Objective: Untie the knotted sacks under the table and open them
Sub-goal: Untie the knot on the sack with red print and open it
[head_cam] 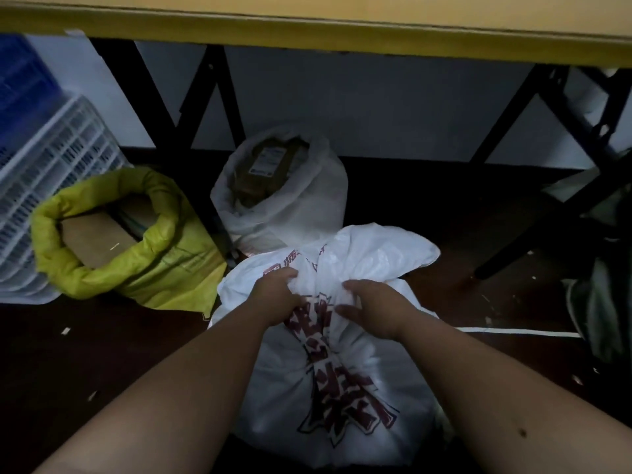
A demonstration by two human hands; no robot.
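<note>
A white woven sack with red printed characters (338,398) lies on the dark floor in front of me, its neck bunched and its loose top flap (379,251) spread behind. My left hand (277,295) grips the gathered cloth at the neck from the left. My right hand (372,307) grips the same bunch from the right, fingers curled into the folds. Behind it stands a plain white sack (290,200), mouth open, showing a brown parcel. To the left a yellow-green sack (143,265) stands open with its rim rolled down over cardboard boxes.
A yellow table edge (307,32) runs overhead, with black folding legs (205,107) at the left and black legs (561,186) at the right. White plastic crates (51,165) and a blue crate (20,87) stack at the far left. A dark bag (602,295) sits right.
</note>
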